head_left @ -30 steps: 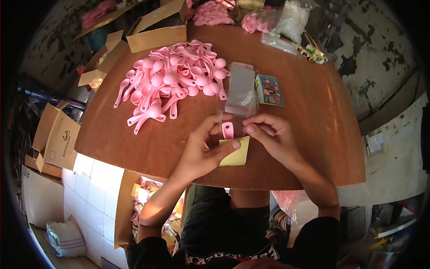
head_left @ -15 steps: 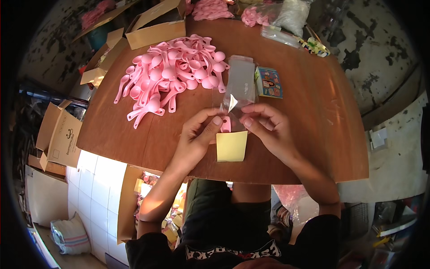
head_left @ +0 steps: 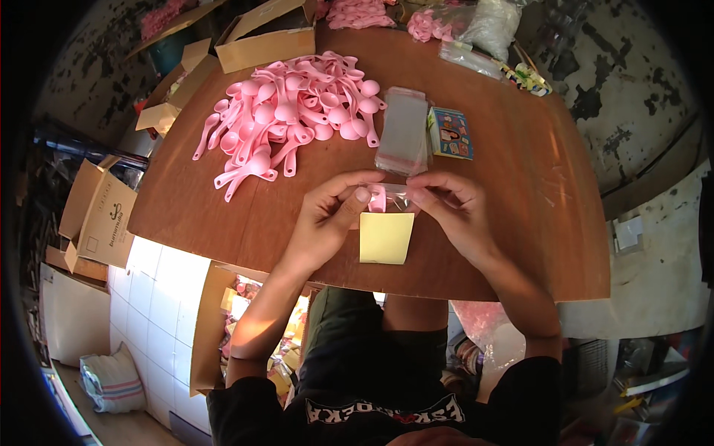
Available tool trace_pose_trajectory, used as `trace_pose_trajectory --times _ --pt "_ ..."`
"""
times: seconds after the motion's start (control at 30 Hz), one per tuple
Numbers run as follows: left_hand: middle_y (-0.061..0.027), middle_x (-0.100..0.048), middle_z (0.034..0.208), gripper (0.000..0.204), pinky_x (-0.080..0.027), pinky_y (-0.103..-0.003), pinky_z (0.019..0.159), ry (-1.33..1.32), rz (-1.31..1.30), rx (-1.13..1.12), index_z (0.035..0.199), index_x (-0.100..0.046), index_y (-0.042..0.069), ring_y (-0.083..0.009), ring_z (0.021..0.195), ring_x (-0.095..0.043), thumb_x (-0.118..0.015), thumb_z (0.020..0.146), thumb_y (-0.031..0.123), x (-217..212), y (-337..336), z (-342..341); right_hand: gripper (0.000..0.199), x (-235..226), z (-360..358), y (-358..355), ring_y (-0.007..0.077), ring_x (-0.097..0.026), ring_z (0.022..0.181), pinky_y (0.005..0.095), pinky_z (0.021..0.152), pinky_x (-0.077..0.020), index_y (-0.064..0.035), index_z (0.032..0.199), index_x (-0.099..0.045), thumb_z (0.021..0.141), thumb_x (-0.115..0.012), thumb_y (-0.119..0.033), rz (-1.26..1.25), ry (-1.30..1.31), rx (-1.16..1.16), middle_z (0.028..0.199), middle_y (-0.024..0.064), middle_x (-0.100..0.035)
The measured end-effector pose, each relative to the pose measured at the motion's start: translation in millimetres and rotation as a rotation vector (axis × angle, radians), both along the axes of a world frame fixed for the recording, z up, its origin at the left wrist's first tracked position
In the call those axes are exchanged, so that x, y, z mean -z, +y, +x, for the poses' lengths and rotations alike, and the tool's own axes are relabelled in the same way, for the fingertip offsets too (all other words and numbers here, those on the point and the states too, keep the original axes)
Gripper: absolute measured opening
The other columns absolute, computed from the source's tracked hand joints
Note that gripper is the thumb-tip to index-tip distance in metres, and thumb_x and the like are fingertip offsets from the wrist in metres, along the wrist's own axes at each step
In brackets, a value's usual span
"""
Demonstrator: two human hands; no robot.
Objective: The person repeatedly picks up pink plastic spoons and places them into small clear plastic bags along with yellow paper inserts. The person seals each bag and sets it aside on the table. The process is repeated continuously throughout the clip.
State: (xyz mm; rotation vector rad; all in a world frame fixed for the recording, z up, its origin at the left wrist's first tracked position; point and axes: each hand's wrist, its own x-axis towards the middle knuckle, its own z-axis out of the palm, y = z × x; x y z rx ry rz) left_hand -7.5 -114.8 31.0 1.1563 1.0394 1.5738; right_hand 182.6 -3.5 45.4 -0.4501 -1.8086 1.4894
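Your two hands meet at the near middle of the desk [head_left: 223, 215], and the small clear plastic bag [head_left: 393, 198] spans the gap between them. Your left hand [head_left: 327, 215] pinches the bag's left edge between thumb and forefinger; your right hand [head_left: 454, 208] pinches its right edge the same way. Both hands are closed on the bag, neither is free.

Inside the bag, close to your left thumb, sits a pink spoon [head_left: 378, 199], standing roughly upright in the view, its length running near to far. The bag's mouth runs left to right between your fingertips, so its opening line crosses the spoon's long axis. The left hand is the nearer one to the spoon.

Just below the bag, touching or nearly touching it, a yellow card [head_left: 386, 238] lies flat on the desk toward your body, closer to the left hand than the right.

Farther from you, a stack of clear bags [head_left: 402, 132] lies directly beyond your hands, with a small printed box [head_left: 451, 134] beside it on the right. The pile of pink spoons [head_left: 290, 111] lies far and left, well apart from both hands.
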Motion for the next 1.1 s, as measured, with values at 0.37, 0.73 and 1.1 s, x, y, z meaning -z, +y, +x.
trace_pose_trajectory --times 0.37,0.73,1.1 --pt "-0.0046 -0.068 0.108 0.023 -0.052 -0.025 0.08 0.161 0.105 -0.069 0.118 -0.063 0.001 -0.0091 0.096 -0.062 -0.046 0.103 0.006 8 -3 -3 0.017 5 4 2 0.0145 -0.066 0.093 0.026 0.082 -0.055 0.0025 0.1 -0.072 0.091 -0.058 0.009 0.133 0.05 -0.092 0.104 0.0101 -0.068" --pt "-0.0079 -0.067 0.105 0.025 -0.05 -0.026 0.083 0.073 0.095 0.018 0.111 -0.064 -0.001 -0.0122 0.096 -0.062 -0.042 0.1 0.002 14 -2 -13 0.017 4 5 0 0.013 -0.063 0.094 0.0264 0.083 -0.0519 0.0039 0.103 -0.069 0.092 -0.056 0.007 0.142 0.074 -0.123 0.108 0.0106 -0.065" --pt "-0.01 -0.064 0.122 0.034 -0.056 -0.025 0.081 0.088 -0.018 0.024 0.113 -0.059 0.0 -0.0105 0.098 -0.064 -0.072 0.083 -0.008 2 -48 -20 0.025 9 0 -15 0.0125 -0.067 0.09 0.0269 0.078 -0.0549 0.0018 0.106 -0.067 0.084 -0.076 -0.003 0.211 0.026 -0.032 0.106 0.0097 -0.068"
